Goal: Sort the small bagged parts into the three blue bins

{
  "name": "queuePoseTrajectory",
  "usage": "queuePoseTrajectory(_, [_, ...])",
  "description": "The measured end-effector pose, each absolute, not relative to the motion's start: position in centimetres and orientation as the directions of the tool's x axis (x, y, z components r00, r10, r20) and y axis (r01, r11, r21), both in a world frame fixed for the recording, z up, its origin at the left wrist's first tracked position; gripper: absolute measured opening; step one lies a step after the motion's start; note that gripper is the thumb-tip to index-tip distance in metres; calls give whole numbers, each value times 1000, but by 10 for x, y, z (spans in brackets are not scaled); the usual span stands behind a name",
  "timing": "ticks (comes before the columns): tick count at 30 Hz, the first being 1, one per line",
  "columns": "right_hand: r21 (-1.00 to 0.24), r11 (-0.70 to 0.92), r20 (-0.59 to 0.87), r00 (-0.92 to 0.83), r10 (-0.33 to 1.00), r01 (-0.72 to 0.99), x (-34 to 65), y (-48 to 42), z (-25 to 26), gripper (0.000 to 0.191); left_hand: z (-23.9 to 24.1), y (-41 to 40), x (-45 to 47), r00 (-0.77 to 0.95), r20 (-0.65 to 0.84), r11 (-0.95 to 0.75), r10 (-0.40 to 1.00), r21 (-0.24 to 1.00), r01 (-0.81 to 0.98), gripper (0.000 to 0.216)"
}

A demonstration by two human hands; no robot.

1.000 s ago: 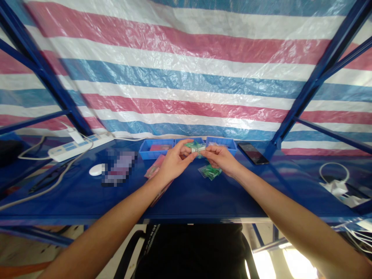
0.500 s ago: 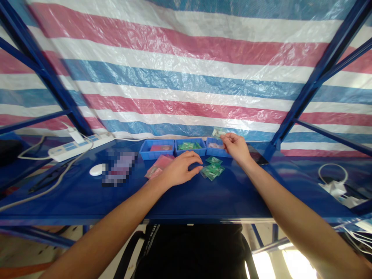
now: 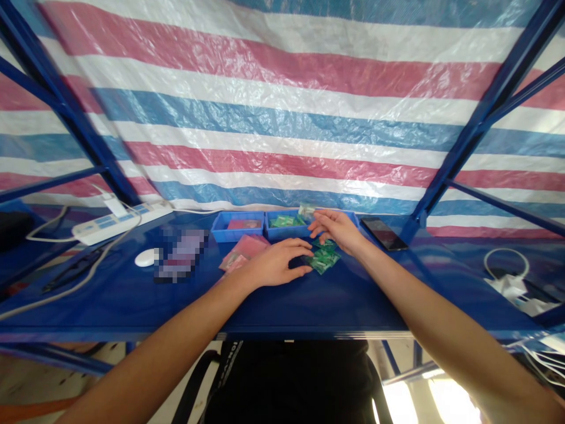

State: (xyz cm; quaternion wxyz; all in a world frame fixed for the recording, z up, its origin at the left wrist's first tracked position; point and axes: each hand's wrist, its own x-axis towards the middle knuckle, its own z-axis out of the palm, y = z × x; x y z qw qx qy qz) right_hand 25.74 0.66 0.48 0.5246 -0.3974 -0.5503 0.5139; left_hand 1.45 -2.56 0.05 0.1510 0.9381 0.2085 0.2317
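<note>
My right hand [image 3: 336, 229] pinches a small clear packet [image 3: 305, 210] over the middle blue tray [image 3: 286, 222], which holds green packets. My left hand [image 3: 276, 263] rests low on the blue table [image 3: 309, 300], fingers curled beside a small pile of green packets [image 3: 324, 258]; whether it grips one I cannot make out. Pink packets [image 3: 246, 249] lie just left of that hand. A left blue tray [image 3: 238, 227] holds pink packets. The right blue tray [image 3: 353, 218] is mostly hidden behind my right hand.
A black phone [image 3: 385, 234] lies right of the trays. A white power strip [image 3: 119, 221] with cables, a white mouse [image 3: 147, 257] and a blurred patch sit at the left. White cables [image 3: 512, 282] lie at the right. Blue rack posts frame a striped tarp behind.
My hands parted from holding a packet bundle together. The right hand carried a packet up to the right tray, then back left over the middle tray. The left hand dropped to the table.
</note>
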Motion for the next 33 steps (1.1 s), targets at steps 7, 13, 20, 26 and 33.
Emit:
queuePoseTrajectory(7, [-991,125,132,-183,974,-52,255,4,-3,48,2,-23,15,843,331,-884,423,354,304,35])
queuePoseTrajectory(13, [-945,309,291,-156,944,108,260,2,-2,47,1,-18,15,829,358,-884,430,353,307,24])
queuePoseTrajectory(20, [-922,349,320,-180,930,166,260,-4,-1,48,3,-18,13,823,314,-877,474,254,408,23])
queuePoseTrajectory(26, [-901,378,338,-202,919,213,260,-4,-5,45,5,-27,16,829,377,-902,413,297,314,39])
queuePoseTrajectory(33, [-890,395,353,-204,913,228,260,-5,-5,44,4,-24,19,830,298,-872,471,301,387,37])
